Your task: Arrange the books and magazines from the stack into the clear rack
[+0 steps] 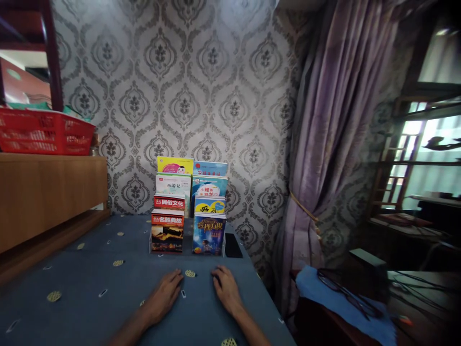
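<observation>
My left hand (163,294) rests palm down on the blue patterned cloth (90,274), fingers stretched forward and holding nothing. My right hand (225,287) lies flat beside it, also empty. Just beyond both hands stands a tiered display rack of books (189,211) in two columns. The front left book (167,233) has a red and dark cover. The front right book (209,233) has a blue cover. Behind them more books rise in steps toward the wall. Neither hand touches the books.
A black flat object (233,245) lies right of the rack. A wooden cabinet (50,192) with a red basket (45,130) on top stands at left. A purple curtain (334,144) hangs at right, near a low table with a blue cloth (342,302) and cables.
</observation>
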A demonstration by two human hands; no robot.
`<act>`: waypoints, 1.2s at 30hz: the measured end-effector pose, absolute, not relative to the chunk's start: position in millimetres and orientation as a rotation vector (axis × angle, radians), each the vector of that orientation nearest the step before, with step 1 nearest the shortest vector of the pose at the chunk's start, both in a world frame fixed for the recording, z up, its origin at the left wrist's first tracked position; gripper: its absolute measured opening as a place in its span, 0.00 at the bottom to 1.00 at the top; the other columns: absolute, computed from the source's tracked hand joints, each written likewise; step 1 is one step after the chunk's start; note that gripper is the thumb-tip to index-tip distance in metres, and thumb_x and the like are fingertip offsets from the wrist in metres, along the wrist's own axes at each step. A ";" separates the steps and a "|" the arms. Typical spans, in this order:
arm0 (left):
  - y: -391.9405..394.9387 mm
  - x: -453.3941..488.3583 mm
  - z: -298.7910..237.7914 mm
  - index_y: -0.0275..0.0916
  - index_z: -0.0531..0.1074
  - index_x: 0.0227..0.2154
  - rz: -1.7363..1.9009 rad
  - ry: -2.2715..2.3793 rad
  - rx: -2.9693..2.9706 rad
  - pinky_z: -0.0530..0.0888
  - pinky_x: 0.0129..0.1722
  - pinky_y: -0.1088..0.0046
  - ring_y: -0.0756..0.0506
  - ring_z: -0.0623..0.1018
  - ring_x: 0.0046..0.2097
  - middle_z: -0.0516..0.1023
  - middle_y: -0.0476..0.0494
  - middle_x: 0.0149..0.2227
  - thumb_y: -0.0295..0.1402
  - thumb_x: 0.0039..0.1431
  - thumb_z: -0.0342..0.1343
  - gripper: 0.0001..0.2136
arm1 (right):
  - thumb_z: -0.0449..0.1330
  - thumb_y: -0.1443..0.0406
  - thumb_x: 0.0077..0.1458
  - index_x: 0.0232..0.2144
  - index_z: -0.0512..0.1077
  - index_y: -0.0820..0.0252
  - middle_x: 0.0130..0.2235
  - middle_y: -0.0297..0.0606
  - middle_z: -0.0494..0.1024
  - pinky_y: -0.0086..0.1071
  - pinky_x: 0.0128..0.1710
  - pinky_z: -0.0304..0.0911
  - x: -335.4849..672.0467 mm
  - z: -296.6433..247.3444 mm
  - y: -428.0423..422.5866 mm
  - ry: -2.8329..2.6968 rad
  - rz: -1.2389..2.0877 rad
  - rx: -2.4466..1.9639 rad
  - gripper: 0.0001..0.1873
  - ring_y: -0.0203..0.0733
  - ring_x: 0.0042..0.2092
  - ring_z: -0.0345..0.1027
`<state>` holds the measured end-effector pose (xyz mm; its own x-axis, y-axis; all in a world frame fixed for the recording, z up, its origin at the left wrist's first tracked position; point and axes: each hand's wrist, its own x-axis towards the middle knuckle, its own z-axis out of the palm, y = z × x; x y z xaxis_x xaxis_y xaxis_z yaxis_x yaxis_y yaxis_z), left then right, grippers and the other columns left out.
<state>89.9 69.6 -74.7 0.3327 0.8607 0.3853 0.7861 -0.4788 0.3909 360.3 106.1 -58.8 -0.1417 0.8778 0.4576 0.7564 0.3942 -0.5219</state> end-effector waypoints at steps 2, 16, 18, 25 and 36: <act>70.3 89.0 -74.9 0.45 0.69 0.59 0.825 1.521 2.461 0.67 0.65 0.55 0.41 0.70 0.64 0.70 0.41 0.64 0.36 0.68 0.45 0.19 | 0.54 0.68 0.55 0.40 0.81 0.58 0.51 0.47 0.80 0.43 0.60 0.63 359.5 -59.5 107.6 -1.915 0.235 -1.383 0.16 0.51 0.57 0.71; 60.2 91.9 -47.5 0.44 0.72 0.56 0.827 1.489 2.378 0.68 0.64 0.57 0.41 0.72 0.62 0.74 0.41 0.61 0.34 0.67 0.45 0.19 | 0.51 0.65 0.50 0.38 0.78 0.59 0.41 0.45 0.82 0.42 0.51 0.68 414.0 -57.9 146.7 -1.540 0.088 -1.606 0.17 0.51 0.47 0.75; 65.9 92.6 -28.4 0.44 0.72 0.55 0.912 1.464 2.345 0.70 0.62 0.58 0.41 0.74 0.60 0.76 0.41 0.58 0.35 0.67 0.45 0.18 | 0.51 0.64 0.51 0.38 0.78 0.58 0.42 0.45 0.82 0.41 0.52 0.68 413.1 -61.5 149.1 -1.548 0.100 -1.594 0.17 0.51 0.48 0.75; 94.6 106.0 35.4 0.41 0.74 0.51 1.106 1.322 2.451 0.73 0.56 0.62 0.43 0.78 0.52 0.80 0.39 0.50 0.35 0.68 0.42 0.18 | 0.52 0.65 0.51 0.41 0.78 0.61 0.46 0.49 0.80 0.42 0.54 0.66 413.1 -69.9 157.3 -1.536 0.137 -1.601 0.18 0.53 0.50 0.74; 81.6 89.6 -58.7 0.43 0.70 0.58 0.757 1.498 2.468 0.66 0.65 0.53 0.41 0.70 0.64 0.72 0.40 0.62 0.33 0.68 0.44 0.19 | 0.54 0.63 0.53 0.54 0.70 0.68 0.51 0.55 0.76 0.43 0.57 0.62 414.5 -66.6 164.4 -1.411 0.067 -1.734 0.27 0.57 0.55 0.70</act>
